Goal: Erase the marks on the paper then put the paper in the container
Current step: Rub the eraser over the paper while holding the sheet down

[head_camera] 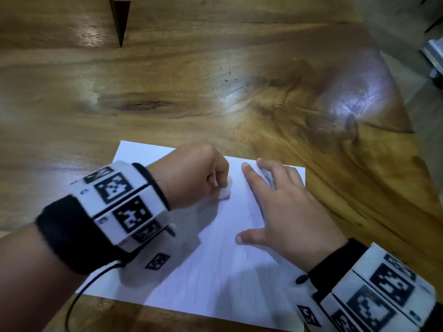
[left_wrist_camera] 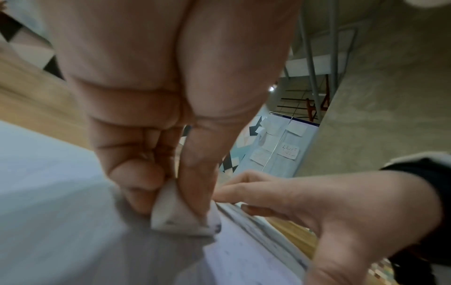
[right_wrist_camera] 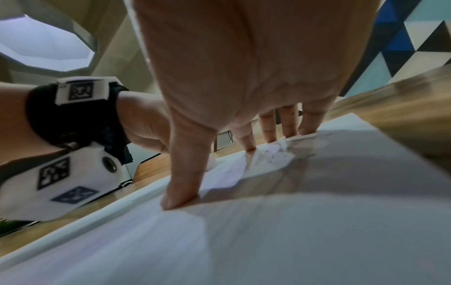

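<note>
A white sheet of paper lies flat on the wooden table, near its front edge. My left hand pinches a white eraser between thumb and fingers and holds it down on the sheet; the left wrist view shows the eraser with its smudged lower edge on the paper. My right hand lies flat on the sheet to the right of the eraser, fingers spread and straight. In the right wrist view the fingertips press on the paper. Faint pencil marks show between the hands.
The table stretches far ahead and to the left; its right edge runs diagonally past the paper's right corner. A dark wedge-shaped gap sits at the back left. A metal object stands off the table at the far right. No container is in view.
</note>
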The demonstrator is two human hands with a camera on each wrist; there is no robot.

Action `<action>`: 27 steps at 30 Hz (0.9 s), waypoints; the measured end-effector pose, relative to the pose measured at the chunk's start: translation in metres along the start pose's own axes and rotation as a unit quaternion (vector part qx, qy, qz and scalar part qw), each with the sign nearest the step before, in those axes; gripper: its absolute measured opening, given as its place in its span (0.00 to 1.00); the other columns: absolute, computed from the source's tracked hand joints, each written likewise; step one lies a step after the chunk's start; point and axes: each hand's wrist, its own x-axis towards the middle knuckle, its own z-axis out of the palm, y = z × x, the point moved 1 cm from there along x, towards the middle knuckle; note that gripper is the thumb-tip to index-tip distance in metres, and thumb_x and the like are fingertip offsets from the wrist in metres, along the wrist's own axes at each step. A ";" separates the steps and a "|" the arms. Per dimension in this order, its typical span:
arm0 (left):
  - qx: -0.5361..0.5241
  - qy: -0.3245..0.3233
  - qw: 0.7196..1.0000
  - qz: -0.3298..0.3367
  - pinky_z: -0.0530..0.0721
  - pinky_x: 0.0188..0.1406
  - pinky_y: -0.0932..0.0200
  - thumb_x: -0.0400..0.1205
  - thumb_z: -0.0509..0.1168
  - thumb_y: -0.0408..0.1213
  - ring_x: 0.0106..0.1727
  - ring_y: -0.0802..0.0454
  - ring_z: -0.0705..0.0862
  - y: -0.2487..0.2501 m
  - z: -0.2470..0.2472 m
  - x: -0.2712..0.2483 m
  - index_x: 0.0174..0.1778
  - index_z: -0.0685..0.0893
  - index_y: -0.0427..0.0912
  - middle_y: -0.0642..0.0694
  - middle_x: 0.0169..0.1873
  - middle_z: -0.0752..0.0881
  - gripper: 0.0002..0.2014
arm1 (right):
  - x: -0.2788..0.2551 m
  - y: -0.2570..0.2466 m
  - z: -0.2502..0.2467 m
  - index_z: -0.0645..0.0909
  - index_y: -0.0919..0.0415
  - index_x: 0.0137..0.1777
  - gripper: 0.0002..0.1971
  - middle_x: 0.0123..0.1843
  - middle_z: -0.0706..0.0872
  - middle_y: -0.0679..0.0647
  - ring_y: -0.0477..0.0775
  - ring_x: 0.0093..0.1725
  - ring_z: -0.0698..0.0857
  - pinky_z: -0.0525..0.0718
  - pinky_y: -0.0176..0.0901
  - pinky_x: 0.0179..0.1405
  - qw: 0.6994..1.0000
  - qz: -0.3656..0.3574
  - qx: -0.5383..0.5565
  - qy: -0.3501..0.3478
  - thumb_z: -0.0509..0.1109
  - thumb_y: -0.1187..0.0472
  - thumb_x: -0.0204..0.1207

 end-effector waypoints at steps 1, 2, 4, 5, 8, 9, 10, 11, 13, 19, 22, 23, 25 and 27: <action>0.002 -0.017 1.000 0.000 0.71 0.28 0.73 0.70 0.70 0.36 0.29 0.59 0.78 -0.001 -0.001 -0.001 0.39 0.87 0.47 0.50 0.29 0.85 0.04 | 0.000 0.000 0.000 0.40 0.44 0.83 0.59 0.82 0.44 0.43 0.46 0.78 0.44 0.54 0.37 0.75 1.000 0.000 0.001 0.000 0.75 0.33 0.60; -0.003 -0.018 1.000 -0.002 0.73 0.31 0.69 0.70 0.68 0.34 0.31 0.57 0.79 -0.001 -0.002 0.000 0.40 0.87 0.48 0.49 0.30 0.86 0.06 | 0.000 0.000 -0.001 0.40 0.44 0.83 0.59 0.82 0.44 0.43 0.46 0.78 0.44 0.54 0.37 0.75 1.000 0.001 0.003 -0.001 0.75 0.33 0.60; -0.027 0.023 0.999 -0.007 0.78 0.37 0.62 0.71 0.67 0.34 0.31 0.55 0.81 0.000 -0.006 0.010 0.41 0.85 0.47 0.50 0.26 0.85 0.06 | 0.000 -0.001 -0.001 0.40 0.44 0.83 0.58 0.82 0.43 0.43 0.45 0.78 0.44 0.53 0.36 0.76 1.000 0.001 0.002 -0.004 0.74 0.33 0.61; -0.035 0.053 0.998 -0.008 0.79 0.39 0.60 0.72 0.68 0.34 0.29 0.56 0.81 0.002 -0.007 0.014 0.41 0.85 0.46 0.52 0.23 0.83 0.05 | 0.000 -0.001 -0.002 0.39 0.44 0.83 0.58 0.82 0.43 0.43 0.45 0.78 0.44 0.52 0.36 0.76 1.000 0.001 0.001 -0.006 0.74 0.33 0.61; -0.024 0.080 0.996 -0.003 0.78 0.36 0.65 0.73 0.68 0.37 0.27 0.62 0.75 0.001 -0.002 0.010 0.40 0.84 0.46 0.57 0.22 0.77 0.02 | 0.000 -0.001 -0.002 0.39 0.43 0.83 0.58 0.81 0.43 0.42 0.45 0.77 0.44 0.54 0.36 0.75 1.000 0.004 0.000 -0.006 0.74 0.32 0.61; -0.012 0.063 0.998 0.004 0.72 0.31 0.72 0.73 0.68 0.39 0.27 0.63 0.74 0.000 0.001 0.003 0.38 0.84 0.47 0.58 0.22 0.76 0.01 | 0.000 -0.001 -0.001 0.39 0.43 0.83 0.59 0.81 0.44 0.42 0.45 0.77 0.44 0.55 0.36 0.74 1.000 0.004 0.001 -0.006 0.74 0.32 0.60; 0.000 0.034 0.999 0.010 0.68 0.27 0.76 0.73 0.68 0.40 0.27 0.64 0.73 -0.001 0.004 -0.005 0.37 0.85 0.48 0.58 0.22 0.76 0.01 | 0.000 -0.001 -0.001 0.39 0.43 0.82 0.59 0.81 0.44 0.42 0.45 0.77 0.45 0.56 0.36 0.74 1.000 0.004 0.000 -0.004 0.74 0.32 0.60; 0.011 0.003 1.000 0.014 0.66 0.27 0.77 0.72 0.68 0.40 0.28 0.64 0.74 -0.003 0.005 -0.011 0.37 0.85 0.49 0.58 0.24 0.77 0.01 | 0.000 0.000 -0.001 0.40 0.43 0.82 0.59 0.81 0.44 0.42 0.45 0.77 0.45 0.57 0.36 0.73 1.000 0.004 0.000 -0.002 0.74 0.32 0.60; 0.011 -0.019 1.000 0.012 0.67 0.28 0.77 0.72 0.68 0.37 0.29 0.64 0.75 -0.005 0.005 -0.013 0.40 0.86 0.49 0.56 0.26 0.80 0.04 | 0.000 -0.001 -0.001 0.39 0.43 0.82 0.59 0.81 0.44 0.42 0.45 0.77 0.45 0.56 0.35 0.74 1.000 0.002 -0.001 -0.005 0.74 0.32 0.60; -0.047 0.086 0.995 -0.026 0.76 0.38 0.61 0.72 0.66 0.36 0.33 0.50 0.79 0.004 -0.004 0.011 0.40 0.85 0.43 0.54 0.24 0.79 0.04 | 0.000 -0.001 -0.001 0.39 0.44 0.83 0.59 0.81 0.44 0.43 0.45 0.77 0.45 0.52 0.35 0.75 1.000 0.002 -0.006 -0.005 0.74 0.32 0.60; -0.021 0.031 0.999 -0.013 0.71 0.31 0.65 0.71 0.67 0.37 0.30 0.56 0.77 0.000 0.002 -0.007 0.38 0.86 0.46 0.55 0.26 0.80 0.03 | 0.000 -0.001 -0.001 0.40 0.43 0.83 0.59 0.81 0.45 0.42 0.44 0.75 0.45 0.54 0.34 0.73 1.000 0.002 -0.006 0.001 0.74 0.32 0.59; -0.006 -0.001 1.000 -0.005 0.71 0.31 0.69 0.71 0.67 0.36 0.30 0.60 0.76 -0.001 0.005 -0.014 0.38 0.86 0.47 0.56 0.25 0.79 0.04 | 0.000 -0.001 0.000 0.40 0.43 0.83 0.59 0.80 0.45 0.42 0.44 0.75 0.45 0.55 0.34 0.73 1.000 0.002 -0.006 0.003 0.74 0.32 0.59; 0.013 -0.024 1.000 0.006 0.70 0.32 0.74 0.71 0.66 0.33 0.30 0.62 0.76 -0.004 0.008 -0.017 0.38 0.86 0.49 0.57 0.26 0.80 0.07 | 0.000 -0.001 0.000 0.40 0.43 0.82 0.59 0.80 0.45 0.42 0.44 0.75 0.45 0.56 0.35 0.73 1.000 0.002 -0.006 0.002 0.74 0.32 0.59; -0.012 0.011 1.000 -0.005 0.67 0.28 0.77 0.71 0.67 0.33 0.29 0.60 0.76 -0.003 0.005 -0.008 0.38 0.86 0.48 0.55 0.25 0.80 0.05 | 0.000 0.000 -0.001 0.41 0.43 0.83 0.59 0.81 0.45 0.43 0.45 0.77 0.46 0.55 0.35 0.74 1.000 0.001 -0.001 -0.002 0.75 0.33 0.60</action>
